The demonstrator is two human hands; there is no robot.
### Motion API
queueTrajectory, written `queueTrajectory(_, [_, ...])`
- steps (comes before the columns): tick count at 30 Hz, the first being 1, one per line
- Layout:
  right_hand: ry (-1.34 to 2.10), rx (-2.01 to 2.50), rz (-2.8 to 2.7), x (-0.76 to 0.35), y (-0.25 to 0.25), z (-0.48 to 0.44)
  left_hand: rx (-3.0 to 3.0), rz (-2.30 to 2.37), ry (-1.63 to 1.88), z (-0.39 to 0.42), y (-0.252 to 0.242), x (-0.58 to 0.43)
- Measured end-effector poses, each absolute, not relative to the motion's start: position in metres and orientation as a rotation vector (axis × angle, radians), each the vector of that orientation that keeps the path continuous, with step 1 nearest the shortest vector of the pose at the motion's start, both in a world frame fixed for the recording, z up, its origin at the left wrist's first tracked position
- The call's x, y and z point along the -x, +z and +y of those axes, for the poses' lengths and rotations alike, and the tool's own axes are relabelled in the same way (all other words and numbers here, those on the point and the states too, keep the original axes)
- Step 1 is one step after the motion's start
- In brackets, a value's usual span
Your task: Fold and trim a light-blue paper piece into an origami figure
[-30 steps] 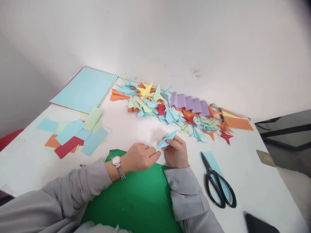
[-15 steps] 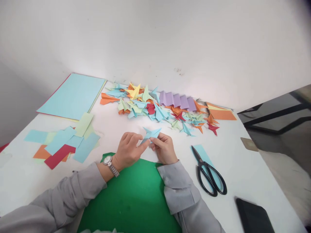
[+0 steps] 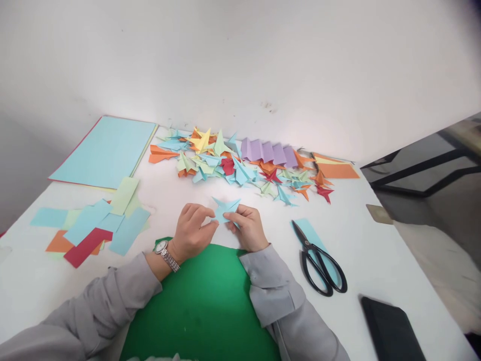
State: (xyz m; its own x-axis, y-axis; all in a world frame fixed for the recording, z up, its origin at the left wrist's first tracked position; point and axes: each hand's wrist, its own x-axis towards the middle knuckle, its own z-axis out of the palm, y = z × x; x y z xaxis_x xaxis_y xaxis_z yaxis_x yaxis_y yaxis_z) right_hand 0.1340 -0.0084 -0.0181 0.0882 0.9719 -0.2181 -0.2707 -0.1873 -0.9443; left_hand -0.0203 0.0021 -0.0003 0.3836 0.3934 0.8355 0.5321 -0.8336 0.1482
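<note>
A light blue folded paper plane [image 3: 224, 206] with pointed tips is between my two hands, above the white table. My right hand [image 3: 248, 228] grips its right side, thumb on top and fingers curled beneath. At its left edge, the thumb and index finger of my left hand [image 3: 195, 231] pinch the paper; the other fingers are curled. Under my forearms lies a green sheet [image 3: 205, 301]. Behind the hands spreads a pile of folded paper pieces [image 3: 240, 173] in blue, green, orange, red and yellow.
Loose paper strips [image 3: 88, 230] lie at the left, below a stack of coloured sheets [image 3: 108, 150]. Black-handled scissors [image 3: 319, 260] rest partly over a blue strip [image 3: 310, 230]. A black flat object [image 3: 393, 328] lies front right. A pleated purple paper [image 3: 268, 153] stands by the wall.
My left thumb has drawn back from on top of the paper plane to its left edge, closing toward the index finger. My right hand keeps its grip. The view has shifted slightly.
</note>
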Motion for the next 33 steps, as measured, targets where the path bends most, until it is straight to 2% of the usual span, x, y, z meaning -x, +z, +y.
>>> queueTrajectory(6, [1.35, 1.162, -0.715, -0.136, -0.014, -0.006, 2.513, -0.868, -1.486, 0.002, -0.003, 0.026])
queueTrajectory(9, [1.361, 1.14, -0.677, -0.138, -0.011, -0.006, 2.56, -0.974, -1.64, 0.003, -0.006, 0.027])
queueTrajectory(13, [1.414, 1.161, -0.915, -0.138, -0.013, -0.008, 2.732, -1.415, -2.031, 0.006, -0.005, 0.021])
queueTrajectory(16, [1.448, 1.17, -1.07, -0.137, -0.014, -0.01, 2.75, -1.951, -2.34, 0.009, -0.001, 0.017])
queueTrajectory(18, [1.452, 1.177, -1.133, -0.136, -0.013, -0.01, 2.729, -2.213, -2.429, 0.01, 0.001, 0.015])
queueTrajectory(33, [1.338, 1.147, -1.325, -0.132, -0.013, -0.013, 2.675, -2.553, -2.538, 0.016, 0.005, 0.019])
